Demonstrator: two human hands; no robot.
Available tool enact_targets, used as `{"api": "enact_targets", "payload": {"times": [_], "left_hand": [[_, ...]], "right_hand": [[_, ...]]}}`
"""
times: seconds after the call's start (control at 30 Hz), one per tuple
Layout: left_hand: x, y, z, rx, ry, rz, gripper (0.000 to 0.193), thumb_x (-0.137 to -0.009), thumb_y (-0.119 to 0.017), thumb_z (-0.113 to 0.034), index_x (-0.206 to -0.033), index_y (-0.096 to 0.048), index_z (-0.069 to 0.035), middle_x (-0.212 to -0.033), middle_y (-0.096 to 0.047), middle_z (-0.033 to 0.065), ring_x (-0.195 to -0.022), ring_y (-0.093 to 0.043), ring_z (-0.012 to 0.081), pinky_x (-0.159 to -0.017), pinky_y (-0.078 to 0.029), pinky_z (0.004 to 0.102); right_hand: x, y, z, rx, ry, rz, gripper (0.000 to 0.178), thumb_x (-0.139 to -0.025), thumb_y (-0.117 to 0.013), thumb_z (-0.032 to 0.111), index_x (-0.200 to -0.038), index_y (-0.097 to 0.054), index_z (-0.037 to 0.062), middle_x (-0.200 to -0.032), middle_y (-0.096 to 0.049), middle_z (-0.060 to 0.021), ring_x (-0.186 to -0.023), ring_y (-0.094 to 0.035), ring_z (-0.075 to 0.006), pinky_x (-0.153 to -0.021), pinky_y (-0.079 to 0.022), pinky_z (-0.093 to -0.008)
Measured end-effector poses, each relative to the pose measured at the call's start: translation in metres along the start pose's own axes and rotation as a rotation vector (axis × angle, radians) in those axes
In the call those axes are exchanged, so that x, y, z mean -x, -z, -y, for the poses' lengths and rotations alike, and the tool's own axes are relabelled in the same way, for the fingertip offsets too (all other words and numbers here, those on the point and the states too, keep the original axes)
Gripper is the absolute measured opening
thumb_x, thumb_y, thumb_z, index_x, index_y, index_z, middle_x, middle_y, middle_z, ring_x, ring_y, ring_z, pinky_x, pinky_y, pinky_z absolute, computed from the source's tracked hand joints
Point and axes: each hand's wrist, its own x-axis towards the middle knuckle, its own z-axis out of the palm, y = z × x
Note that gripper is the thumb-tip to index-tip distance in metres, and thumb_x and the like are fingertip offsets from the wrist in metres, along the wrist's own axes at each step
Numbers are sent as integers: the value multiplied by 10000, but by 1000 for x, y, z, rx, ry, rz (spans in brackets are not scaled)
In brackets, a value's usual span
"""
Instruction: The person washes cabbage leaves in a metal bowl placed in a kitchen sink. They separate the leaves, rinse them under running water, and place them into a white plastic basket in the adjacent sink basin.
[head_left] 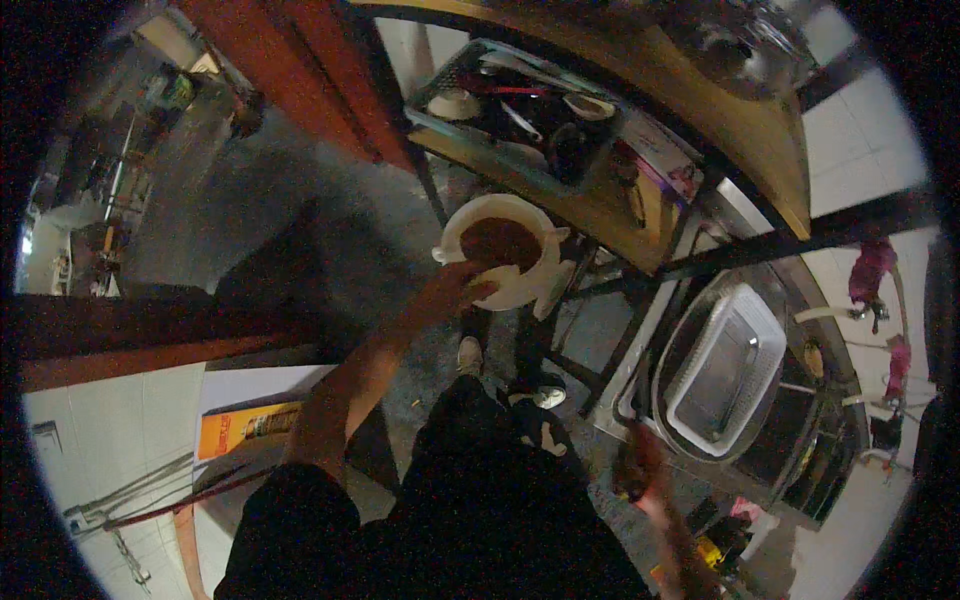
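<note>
A white round tub (548,262) with side lugs and reddish-brown contents is in front of me, above the floor. My left hand (468,288) reaches out to its near rim, with the fingers closed over the edge. My right hand (645,470) is low on the right, beside the sink unit, blurred and dark. A long dark shape (645,375) runs up from near that hand; whether the hand holds it is unclear. The right fingers cannot be made out.
To the right, a white plastic basket (690,400) sits in a metal sink (655,385) below taps (875,312). Ahead, a utensil-filled tray (425,105) stands on a wooden shelf (480,160). A red-brown beam (110,365) is at left. A bare forearm (187,545) shows lower left.
</note>
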Motion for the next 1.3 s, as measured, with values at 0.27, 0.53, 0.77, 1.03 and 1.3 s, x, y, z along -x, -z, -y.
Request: {"api": "enact_targets", "payload": {"times": [0.27,0.53,0.77,1.03,1.3], "left_hand": [[-39,39,-12,-470,-275,-214,473,-967,-705,-440,-1224,-703,-43,-1141,-732,202,-978,-732,387,-870,-583,484],[-41,47,3,-466,-343,-206,474,-955,-712,-435,-1233,-700,-52,-1120,-741,211,-1008,-730,386,-911,-582,480],[-42,49,-4,-391,-196,-112,486,-964,-693,-447,-1250,-699,-54,-1159,-732,226,-1048,-718,400,-944,-564,483],[-44,58,-5,-402,-199,-125,512,-955,-699,-457,-1243,-697,-35,-1151,-734,227,-1022,-724,402,-913,-576,482],[-46,59,-2,-402,-241,-53,506,-942,-711,-464,-1264,-714,-73,-1148,-739,219,-1025,-729,393,-927,-579,477]], "right_hand": [[-143,-164,-7,-626,164,410,758,-956,-757,190,-1573,-319,155,-1175,-550,-60,-1024,-583,-192,-836,-521,-344],[-200,-190,-20,-742,189,661,601,-998,-716,300,-1491,-415,137,-936,-466,19,-813,-461,-118,-708,-400,-277],[-202,-197,3,-307,41,406,633,-1022,-691,309,-1539,-371,135,-1215,-508,-35,-1049,-556,-184,-912,-471,-346],[-196,-208,33,-267,158,353,606,-1019,-684,195,-1526,-365,108,-1472,-446,-98,-1355,-482,-251,-1168,-402,-429],[-205,-205,31,-290,117,414,536,-1036,-661,162,-1497,-393,115,-1309,-511,-55,-1210,-546,-197,-1059,-461,-370]]}}
